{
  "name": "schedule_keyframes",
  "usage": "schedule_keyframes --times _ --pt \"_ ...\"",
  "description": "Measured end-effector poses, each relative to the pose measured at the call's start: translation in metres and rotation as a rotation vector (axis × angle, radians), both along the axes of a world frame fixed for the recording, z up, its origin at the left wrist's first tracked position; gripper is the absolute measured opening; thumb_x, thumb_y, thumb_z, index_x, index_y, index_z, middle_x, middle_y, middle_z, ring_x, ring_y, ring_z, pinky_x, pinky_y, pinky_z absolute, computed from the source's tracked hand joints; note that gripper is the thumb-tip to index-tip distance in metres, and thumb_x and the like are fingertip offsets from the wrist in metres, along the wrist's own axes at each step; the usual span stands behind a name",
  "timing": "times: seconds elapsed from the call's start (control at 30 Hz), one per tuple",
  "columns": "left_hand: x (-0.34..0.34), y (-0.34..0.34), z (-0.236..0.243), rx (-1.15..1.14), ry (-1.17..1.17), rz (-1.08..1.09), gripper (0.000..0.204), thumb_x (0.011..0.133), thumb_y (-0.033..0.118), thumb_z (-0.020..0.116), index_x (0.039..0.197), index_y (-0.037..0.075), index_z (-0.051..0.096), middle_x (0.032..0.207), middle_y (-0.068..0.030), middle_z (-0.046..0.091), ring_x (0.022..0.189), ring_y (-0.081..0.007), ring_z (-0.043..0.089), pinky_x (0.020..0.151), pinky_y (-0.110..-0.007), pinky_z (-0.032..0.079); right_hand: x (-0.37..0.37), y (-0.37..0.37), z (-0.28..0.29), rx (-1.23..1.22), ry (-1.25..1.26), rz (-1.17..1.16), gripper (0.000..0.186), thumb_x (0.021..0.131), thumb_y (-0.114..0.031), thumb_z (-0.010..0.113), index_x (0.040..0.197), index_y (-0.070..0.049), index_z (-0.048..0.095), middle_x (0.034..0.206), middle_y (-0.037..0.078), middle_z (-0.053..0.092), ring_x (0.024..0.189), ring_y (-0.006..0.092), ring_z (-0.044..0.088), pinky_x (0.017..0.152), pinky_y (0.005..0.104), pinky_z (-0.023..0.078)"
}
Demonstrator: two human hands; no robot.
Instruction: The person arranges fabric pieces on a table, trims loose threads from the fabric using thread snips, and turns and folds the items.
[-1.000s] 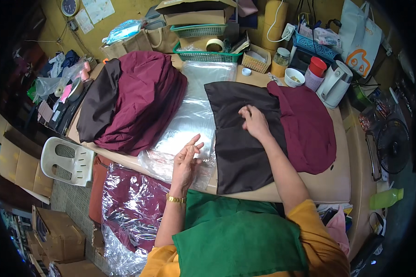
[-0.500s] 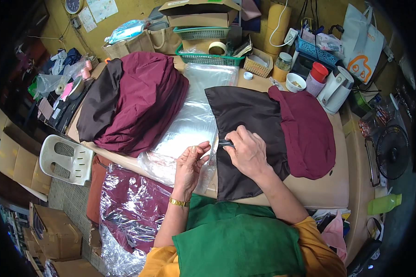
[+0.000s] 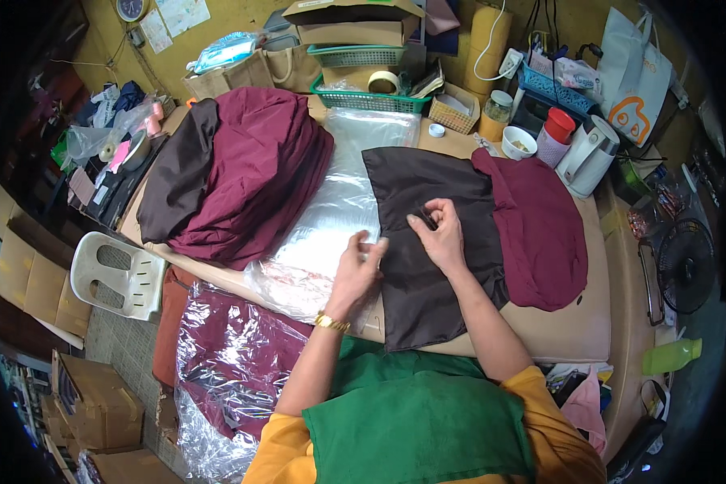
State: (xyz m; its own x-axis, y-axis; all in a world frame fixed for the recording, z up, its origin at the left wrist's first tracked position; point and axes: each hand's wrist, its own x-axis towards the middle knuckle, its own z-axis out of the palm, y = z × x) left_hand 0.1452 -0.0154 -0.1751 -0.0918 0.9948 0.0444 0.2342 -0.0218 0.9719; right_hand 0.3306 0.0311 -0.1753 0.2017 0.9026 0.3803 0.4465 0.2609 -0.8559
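My right hand (image 3: pixel 441 235) is closed around a small black tool (image 3: pixel 428 219), mostly hidden by the fingers, so its kind is hard to make out. It is over a dark brown cloth panel (image 3: pixel 423 298) that lies spread on the table and joins a bundle of maroon cloth (image 3: pixel 540 234) on the right. At the panel's left edge is my left hand (image 3: pixel 358 270), its fingers apart and slightly blurred, with nothing visible in them. Beneath and beyond that hand lie clear plastic sheets (image 3: pixel 331 206).
A large maroon and dark brown cloth pile (image 3: pixel 258 169) fills the table's left side. Plastic-wrapped maroon cloth (image 3: pixel 238 347) hangs at the front edge, near a white chair (image 3: pixel 114 274). Along the back stand green baskets (image 3: pixel 371 102), a jar (image 3: pixel 495 115), a bowl (image 3: pixel 518 143) and a kettle (image 3: pixel 589 157).
My right hand has lifted away from the cloth's left edge, up and to the right, carrying the black tool. My left hand has shifted slightly right and up, its fingers loosening from a pinch.
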Motion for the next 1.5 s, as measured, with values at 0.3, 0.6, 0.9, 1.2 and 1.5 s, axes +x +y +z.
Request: schedule_keyframes --times 0.3,0.6,0.9,1.2,1.5 --pt "-0.025 -0.019 0.024 -0.172 0.442 -0.319 0.038 0.096 0.030 0.058 0.084 -0.005 0.064 0.068 -0.0243 0.059 0.066 -0.0368 0.061 0.067 -0.043 0.048 0.022 -0.004 -0.038 -0.039 0.260 0.090 0.018 0.090 -0.015 0.069 0.095 -0.002 0.057 0.067 0.001 0.056 0.059 0.0096 0.050 0.058 0.0283 0.042" --pt "-0.087 -0.019 -0.002 -0.011 -0.113 0.138 0.024 0.099 0.022 0.058 0.098 -0.002 0.063 0.074 -0.0039 0.063 0.060 -0.0077 0.055 0.055 -0.025 0.045 0.012 -0.015 -0.022 -0.045 0.019 0.112 0.018 0.090 -0.017 0.069 0.091 -0.003 0.058 0.066 0.005 0.060 0.059 0.0137 0.057 0.058 0.0312 0.044" --pt "-0.006 0.005 -0.008 -0.051 0.091 -0.190 0.026 0.089 0.020 0.071 0.082 -0.004 0.068 0.059 -0.0031 0.056 0.055 -0.0097 0.048 0.053 -0.029 0.041 0.017 -0.013 -0.030 -0.043 0.079 0.139 0.020 0.091 -0.020 0.068 0.090 -0.002 0.058 0.072 0.009 0.062 0.063 0.0193 0.059 0.062 0.0327 0.046" --pt "-0.017 -0.016 -0.019 -0.110 -0.147 0.006 0.025 0.096 0.018 0.062 0.080 0.000 0.068 0.062 0.0019 0.059 0.054 -0.0042 0.048 0.049 -0.023 0.037 -0.005 -0.040 0.012 0.067 -0.255 0.201 0.023 0.084 -0.021 0.073 0.099 -0.006 0.063 0.100 0.010 0.061 0.085 0.0294 0.065 0.073 0.0403 0.051" --pt "-0.024 -0.016 -0.025 -0.075 -0.081 -0.073 0.020 0.100 0.021 0.056 0.094 0.004 0.065 0.071 0.0033 0.059 0.061 -0.0043 0.051 0.055 -0.021 0.042 -0.029 -0.051 0.035 0.325 -0.654 0.262 0.027 0.070 -0.010 0.078 0.093 -0.009 0.065 0.088 0.005 0.055 0.079 0.0230 0.061 0.066 0.0361 0.044"
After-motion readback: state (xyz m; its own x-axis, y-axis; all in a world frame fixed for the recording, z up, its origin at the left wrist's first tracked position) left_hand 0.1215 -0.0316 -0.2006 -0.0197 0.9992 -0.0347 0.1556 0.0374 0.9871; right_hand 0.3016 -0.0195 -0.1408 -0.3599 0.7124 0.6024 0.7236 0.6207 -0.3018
